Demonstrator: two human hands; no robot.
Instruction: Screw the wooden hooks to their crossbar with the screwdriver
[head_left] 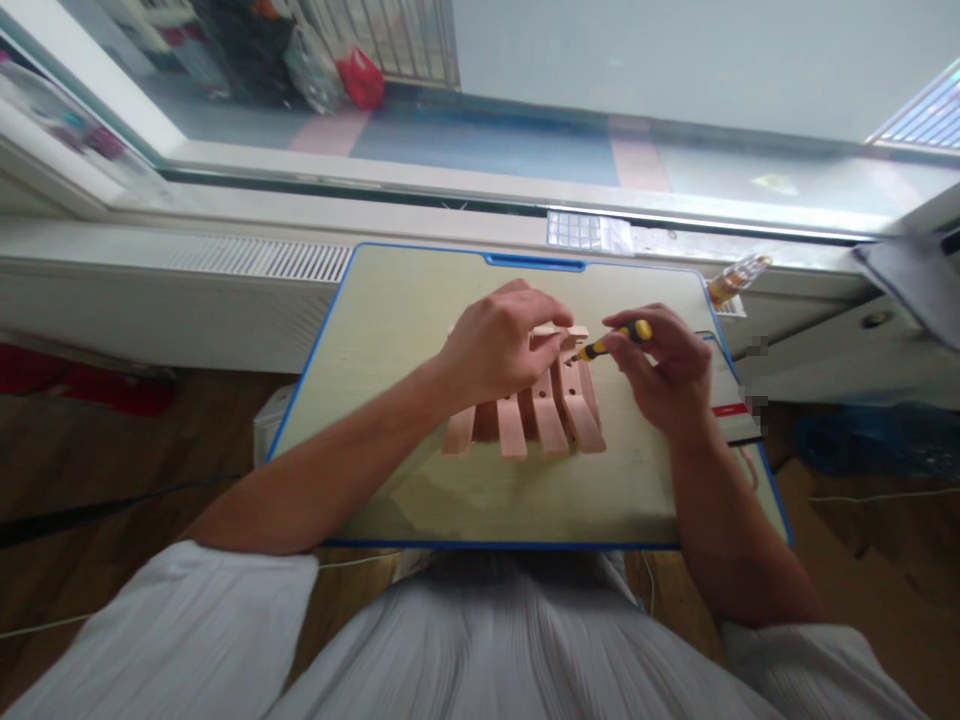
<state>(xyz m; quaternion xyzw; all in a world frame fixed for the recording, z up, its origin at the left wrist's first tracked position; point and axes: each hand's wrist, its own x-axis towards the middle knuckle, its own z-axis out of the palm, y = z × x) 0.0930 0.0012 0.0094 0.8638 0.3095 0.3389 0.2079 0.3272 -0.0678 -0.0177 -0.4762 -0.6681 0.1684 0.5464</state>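
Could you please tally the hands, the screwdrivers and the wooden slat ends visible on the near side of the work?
Hands: 2 (left hand, right hand)
Yellow-and-black screwdriver: 1
Wooden slat ends: 4
Total: 7

My screwdriver (626, 333) is banded yellow and black; at my twelve o'clock, pinkish-tan wooden slats (545, 412); the tabletop (630, 485) pale yellow-green, blue-edged; my shirt (495, 625) whitish, finely lined.
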